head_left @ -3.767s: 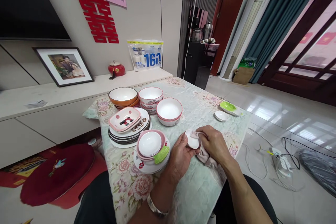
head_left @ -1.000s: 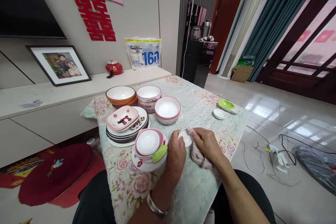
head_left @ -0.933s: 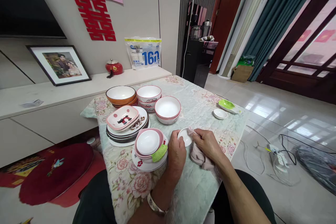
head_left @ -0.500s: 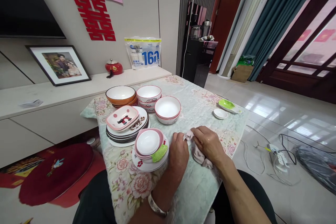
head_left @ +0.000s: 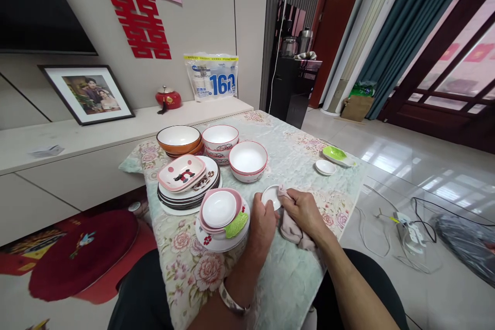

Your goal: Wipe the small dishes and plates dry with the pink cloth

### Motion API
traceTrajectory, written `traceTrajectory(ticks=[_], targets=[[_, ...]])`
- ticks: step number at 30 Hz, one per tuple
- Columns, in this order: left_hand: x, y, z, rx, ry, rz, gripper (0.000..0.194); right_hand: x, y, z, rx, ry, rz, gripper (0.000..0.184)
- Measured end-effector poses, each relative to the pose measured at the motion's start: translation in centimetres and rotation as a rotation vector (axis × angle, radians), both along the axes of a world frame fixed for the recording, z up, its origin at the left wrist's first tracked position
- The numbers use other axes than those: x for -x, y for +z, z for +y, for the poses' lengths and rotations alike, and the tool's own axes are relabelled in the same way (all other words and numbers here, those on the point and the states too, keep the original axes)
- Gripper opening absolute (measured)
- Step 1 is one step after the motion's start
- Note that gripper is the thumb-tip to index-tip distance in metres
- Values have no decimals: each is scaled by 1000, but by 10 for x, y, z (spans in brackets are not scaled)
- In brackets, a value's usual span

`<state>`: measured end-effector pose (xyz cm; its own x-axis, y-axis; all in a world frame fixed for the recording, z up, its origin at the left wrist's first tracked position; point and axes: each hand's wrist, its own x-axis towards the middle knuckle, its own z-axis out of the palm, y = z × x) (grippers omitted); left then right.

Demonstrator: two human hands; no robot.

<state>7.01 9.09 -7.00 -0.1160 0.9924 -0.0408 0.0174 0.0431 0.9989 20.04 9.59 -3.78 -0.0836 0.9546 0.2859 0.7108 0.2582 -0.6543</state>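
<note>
Ok, L hand has fingers pinching sm. white dish over worktop; R hand fingers grip pinkish cloth vs. dish's right side. Plate/bowl stack sits on worktop just left of L hand.

Above our right hand we have open pale-green floral tablecloth; round, white, red-rimmed ceramic bowls block mid-frame.
</note>
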Motion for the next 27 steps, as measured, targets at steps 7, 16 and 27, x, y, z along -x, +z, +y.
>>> traceTrajectory(ticks=[7,16,27], targets=[[2,3,-5,-296,22,573,19,-13,8,-6,-307,91,-421,21],[-2,-1,2,-161,135,433,11,-1,4,1,30,9,46,37],[-6,12,3,184,-30,-579,27,-20,20,-7,333,247,280,40]])
